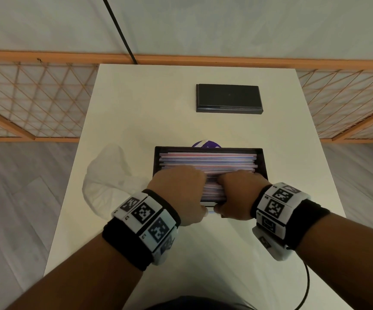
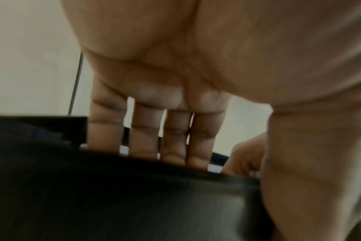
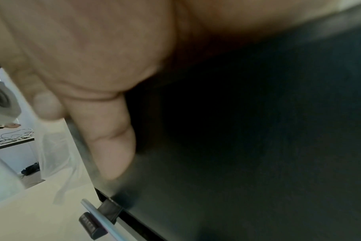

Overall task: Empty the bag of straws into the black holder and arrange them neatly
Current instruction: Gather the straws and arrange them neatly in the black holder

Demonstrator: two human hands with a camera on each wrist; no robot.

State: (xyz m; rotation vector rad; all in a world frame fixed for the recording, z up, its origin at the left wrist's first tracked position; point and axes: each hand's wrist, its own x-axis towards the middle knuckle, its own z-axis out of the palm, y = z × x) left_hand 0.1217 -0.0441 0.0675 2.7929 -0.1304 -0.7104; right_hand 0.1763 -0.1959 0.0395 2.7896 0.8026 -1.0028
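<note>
The black holder sits mid-table, filled with pink-and-blue striped straws lying crosswise. Both hands are at its near wall. My left hand reaches over the wall; in the left wrist view its fingers run straight down onto the straws behind the black wall, with the thumb outside. My right hand does the same beside it, thumb flat against the outer wall. One straw lies at the slot low on the front. The clear bag lies limp to the left.
A black lid lies farther back on the white table. Something purple peeks out behind the holder. A wooden lattice rail runs behind the table, and a black cable trails off my right wrist.
</note>
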